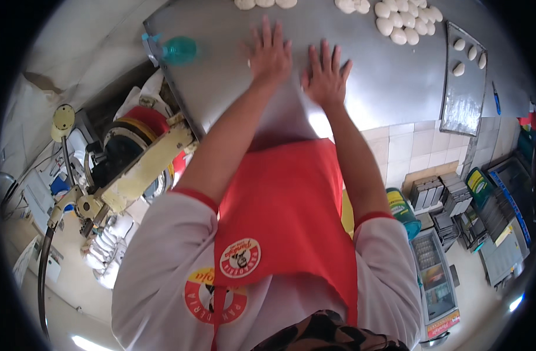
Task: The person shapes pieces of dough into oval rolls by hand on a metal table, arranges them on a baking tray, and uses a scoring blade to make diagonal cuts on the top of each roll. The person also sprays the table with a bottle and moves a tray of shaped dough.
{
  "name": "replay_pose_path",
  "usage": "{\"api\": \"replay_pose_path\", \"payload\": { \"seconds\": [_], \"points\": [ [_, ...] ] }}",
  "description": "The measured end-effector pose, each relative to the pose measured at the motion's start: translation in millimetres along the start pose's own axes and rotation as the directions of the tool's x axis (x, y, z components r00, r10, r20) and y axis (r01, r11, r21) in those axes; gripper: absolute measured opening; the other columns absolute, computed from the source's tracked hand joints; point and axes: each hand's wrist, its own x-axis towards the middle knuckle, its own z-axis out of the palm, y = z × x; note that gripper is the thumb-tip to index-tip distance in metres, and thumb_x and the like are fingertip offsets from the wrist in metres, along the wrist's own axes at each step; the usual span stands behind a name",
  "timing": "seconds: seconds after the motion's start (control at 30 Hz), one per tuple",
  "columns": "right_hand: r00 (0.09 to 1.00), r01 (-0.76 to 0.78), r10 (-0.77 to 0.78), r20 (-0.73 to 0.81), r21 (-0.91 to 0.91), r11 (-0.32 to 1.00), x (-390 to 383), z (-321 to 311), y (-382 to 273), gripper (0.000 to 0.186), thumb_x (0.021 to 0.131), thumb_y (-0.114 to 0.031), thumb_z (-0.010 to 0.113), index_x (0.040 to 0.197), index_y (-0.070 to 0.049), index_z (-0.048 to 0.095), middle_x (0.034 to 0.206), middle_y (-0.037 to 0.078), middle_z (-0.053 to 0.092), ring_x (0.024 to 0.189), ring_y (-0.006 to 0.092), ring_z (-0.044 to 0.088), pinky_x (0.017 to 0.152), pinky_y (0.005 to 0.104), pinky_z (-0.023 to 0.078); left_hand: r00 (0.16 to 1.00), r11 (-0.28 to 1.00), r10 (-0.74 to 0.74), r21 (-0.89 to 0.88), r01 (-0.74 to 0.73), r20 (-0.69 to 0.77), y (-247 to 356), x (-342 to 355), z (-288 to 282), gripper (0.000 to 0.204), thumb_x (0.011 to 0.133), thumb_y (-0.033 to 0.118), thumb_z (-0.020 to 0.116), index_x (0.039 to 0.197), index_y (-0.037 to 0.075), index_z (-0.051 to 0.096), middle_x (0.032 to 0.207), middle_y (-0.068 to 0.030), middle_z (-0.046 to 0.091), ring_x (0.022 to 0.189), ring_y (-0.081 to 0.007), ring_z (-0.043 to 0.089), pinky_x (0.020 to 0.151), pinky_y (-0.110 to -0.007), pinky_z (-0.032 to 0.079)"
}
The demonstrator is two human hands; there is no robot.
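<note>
Both my hands lie over a grey metal worktable (221, 76), palms down, with nothing visible in them. My left hand (272, 57) reaches a little farther than the right, its fingers stretched out and apart. Beside it, my right hand (327, 77) is open too, fingers spread toward the far side. Past the fingertips, a few dough pieces (265, 2) sit at the far edge of the picture. A second small cluster of dough (353, 6) is farther right, near a large group of pale dough balls (405, 20). Whether my palms press on the metal cannot be made out.
A green bottle (179, 50) lies at the table's left edge. To the right are a metal tray (462, 99) with several dough pieces, jutting past the near edge, and a blue knife-like tool (496, 98). Cream-coloured machinery (145, 178) stands close on the left; stacked pans (427, 193) are at lower right.
</note>
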Motion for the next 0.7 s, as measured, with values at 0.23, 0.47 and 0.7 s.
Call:
{"api": "replay_pose_path", "payload": {
  "seconds": [0.23,0.47,0.7],
  "points": [
    [0.993,-0.009,0.024,-0.115,0.133,0.991,19,-2,7,0.061,0.105,-0.048,0.051,0.159,-0.019,0.051,0.17,0.017,0.039,0.157,0.0445,0.033,0.123,0.0709,0.022,0.988,0.975,0.076,-0.199,-0.102,-0.133,-8,11,12,0.057,0.11,0.038,0.046,0.159,0.009,0.045,0.169,-0.0192,0.037,0.156,-0.0496,0.029,0.125,-0.068,0.022],
    [0.996,0.013,0.008,-0.094,0.225,0.974,-69,5,-8,0.052,0.107,-0.041,0.053,0.154,-0.021,0.057,0.167,0.015,0.042,0.155,0.0475,0.035,0.123,0.0664,0.03,0.994,0.991,0.106,-0.086,-0.103,0.04,-24,-72,4,0.06,0.11,0.039,0.046,0.162,0.01,0.041,0.171,-0.0194,0.033,0.155,-0.052,0.028,0.124,-0.069,0.022],
    [0.972,-0.064,0.084,-0.218,0.096,0.993,54,-6,1,0.06,0.105,-0.044,0.052,0.157,-0.015,0.053,0.17,0.015,0.039,0.155,0.0459,0.034,0.119,0.0764,0.024,0.987,0.992,0.076,0.11,-0.061,-0.14,-15,26,-1,0.064,0.109,0.05,0.044,0.162,0.014,0.043,0.175,-0.0141,0.029,0.159,-0.0463,0.024,0.121,-0.077,0.021]
  ]
}}
